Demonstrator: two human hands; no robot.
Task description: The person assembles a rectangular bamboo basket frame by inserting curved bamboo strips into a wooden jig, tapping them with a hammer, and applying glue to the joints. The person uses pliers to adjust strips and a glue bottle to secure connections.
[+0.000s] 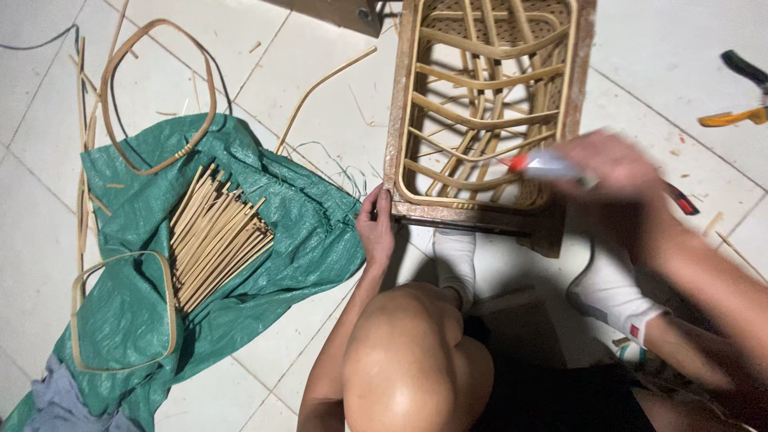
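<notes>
Left hand (376, 226) grips the cane frame's (480, 120) corner; right hand (612, 164) grasps a blurred tube (548, 166); white tiled floor (320, 88), green sack (304, 240) at nine o'clock

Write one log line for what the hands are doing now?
left hand: grips wooden frame corner | right hand: holds small tube over rattan basket | floor: green sheet, cut sticks

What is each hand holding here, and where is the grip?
The left hand grips the wooden frame at its near left corner. The right hand holds a small white tube by its rear end.
</notes>
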